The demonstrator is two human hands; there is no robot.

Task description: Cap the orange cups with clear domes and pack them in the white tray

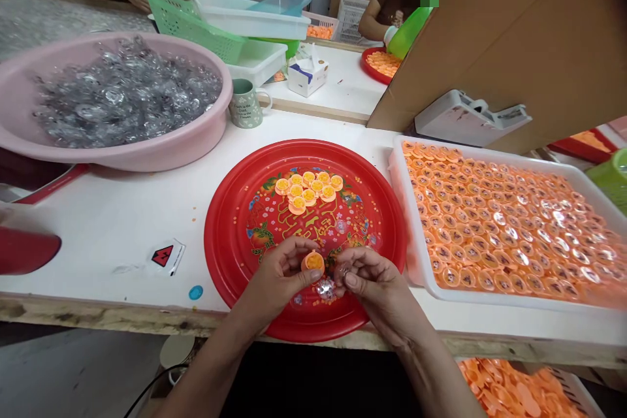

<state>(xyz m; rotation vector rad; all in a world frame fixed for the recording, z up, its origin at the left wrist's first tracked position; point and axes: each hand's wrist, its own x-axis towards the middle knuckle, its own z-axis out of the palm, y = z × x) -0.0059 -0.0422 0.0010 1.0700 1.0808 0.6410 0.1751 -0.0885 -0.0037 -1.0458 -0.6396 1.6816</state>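
Observation:
Between thumb and fingers, my left hand [281, 271] pinches a small round orange plastic piece [313, 263] with a yellow centre. Close beside it, my right hand [369, 274] pinches a small clear plastic piece [341, 269], partly hidden by the fingers. Both hands are over the near part of a round red patterned tray [230, 209]. A shiny clear piece [325, 287] lies on the tray below the fingertips. Farther back on the tray, several orange pieces [308, 192] with yellow centres lie in a cluster.
At left stands a pink basin [196, 144] heaped with clear plastic pieces [115, 98]. A green mug [246, 103] is beside it. A white tray [414, 235] of orange pieces is at right, before a cardboard panel [490, 46] and tape dispenser [465, 119]. Two people work across the table.

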